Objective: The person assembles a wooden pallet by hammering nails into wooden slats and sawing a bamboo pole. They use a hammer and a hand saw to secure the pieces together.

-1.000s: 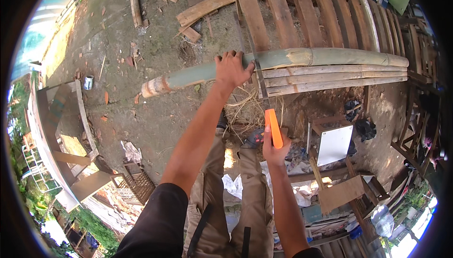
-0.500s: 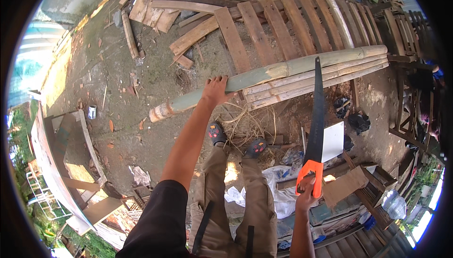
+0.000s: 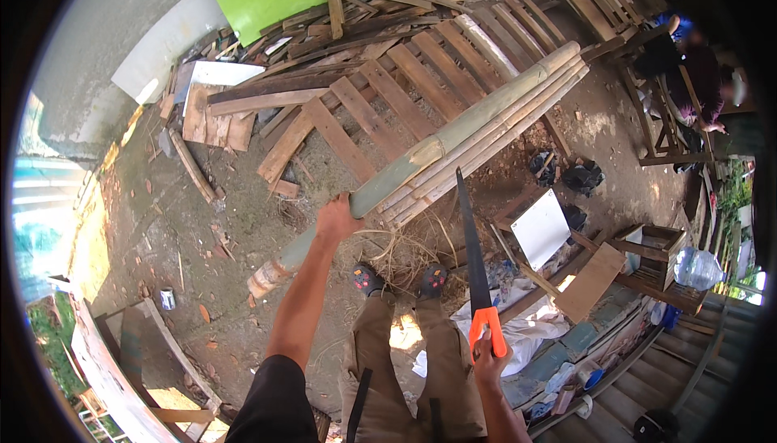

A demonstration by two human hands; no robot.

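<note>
A long green bamboo pole [image 3: 396,172] slants from the lower left to the upper right, resting along several split bamboo strips [image 3: 494,147]. My left hand [image 3: 338,218] is closed around the pole, left of where the strips end. In my right hand [image 3: 489,355] is a handsaw [image 3: 473,257], gripped by its orange handle. Its dark blade points up and away from me, the tip near the strips but apart from the pole.
Wooden slats [image 3: 405,91] lie in a row behind the bamboo, with scrap boards beyond. A white board [image 3: 541,232] and a cardboard piece [image 3: 591,285] are at right. Dry fibres [image 3: 396,249] lie by my shoes. Another person [image 3: 700,78] is at far right.
My view has turned, so the bamboo now slants more steeply. The saw has shifted left and its tip sits lower, off the pole. My left hand keeps its hold on the pole.
</note>
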